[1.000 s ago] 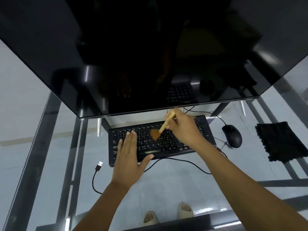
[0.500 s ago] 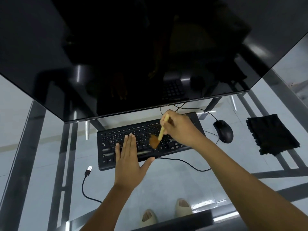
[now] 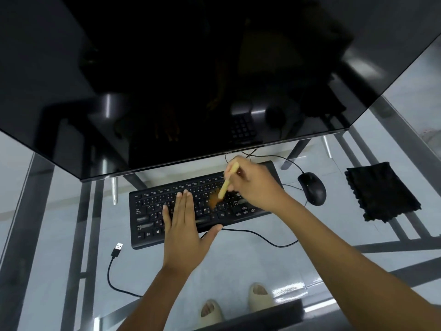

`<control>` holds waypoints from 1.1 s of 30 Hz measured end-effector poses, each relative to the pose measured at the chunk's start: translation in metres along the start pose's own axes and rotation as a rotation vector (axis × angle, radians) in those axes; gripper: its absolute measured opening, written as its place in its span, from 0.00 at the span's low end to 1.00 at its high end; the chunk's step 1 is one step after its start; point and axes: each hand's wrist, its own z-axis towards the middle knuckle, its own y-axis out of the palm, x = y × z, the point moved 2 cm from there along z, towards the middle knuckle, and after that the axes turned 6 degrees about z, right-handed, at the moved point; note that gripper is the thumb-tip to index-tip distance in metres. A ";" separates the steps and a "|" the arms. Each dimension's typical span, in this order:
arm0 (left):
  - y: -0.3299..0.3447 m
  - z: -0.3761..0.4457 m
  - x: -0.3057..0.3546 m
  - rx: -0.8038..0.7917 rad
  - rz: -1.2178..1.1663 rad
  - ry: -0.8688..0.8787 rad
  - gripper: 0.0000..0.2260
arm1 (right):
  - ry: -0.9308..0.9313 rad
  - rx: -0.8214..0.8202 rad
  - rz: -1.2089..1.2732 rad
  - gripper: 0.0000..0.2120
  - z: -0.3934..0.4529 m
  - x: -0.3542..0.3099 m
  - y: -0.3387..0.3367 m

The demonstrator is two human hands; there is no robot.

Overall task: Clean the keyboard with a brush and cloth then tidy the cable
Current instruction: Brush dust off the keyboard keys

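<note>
Your right hand (image 3: 256, 185), gripping the yellow-handled brush (image 3: 225, 185), has swept rightward across the black keyboard (image 3: 148, 206); your flat, open left hand (image 3: 183, 225) steadies it.

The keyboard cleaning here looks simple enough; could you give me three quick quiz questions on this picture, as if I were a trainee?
1. True or false: the left hand lies flat with straight fingers on the keyboard.
2. Which hand holds the brush in its grip?
A. the left hand
B. the right hand
C. neither
3. Fill in: the USB plug of the cable lies loose on the glass desk, connected to ____.

Key
1. True.
2. B; the bristles are down on the keys right of the keyboard's middle.
3. Nothing. The black cloth lies untouched past the mouse.
</note>
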 end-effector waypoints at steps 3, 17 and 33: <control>0.001 0.009 0.012 -0.028 -0.009 0.020 0.43 | -0.091 0.165 -0.089 0.03 0.004 0.004 -0.008; 0.010 0.052 0.059 -0.176 0.040 0.110 0.47 | 0.031 0.232 -0.143 0.04 -0.007 0.039 -0.070; 0.027 0.050 0.073 -0.212 0.082 0.051 0.51 | 0.052 0.226 -0.202 0.04 -0.021 0.052 -0.110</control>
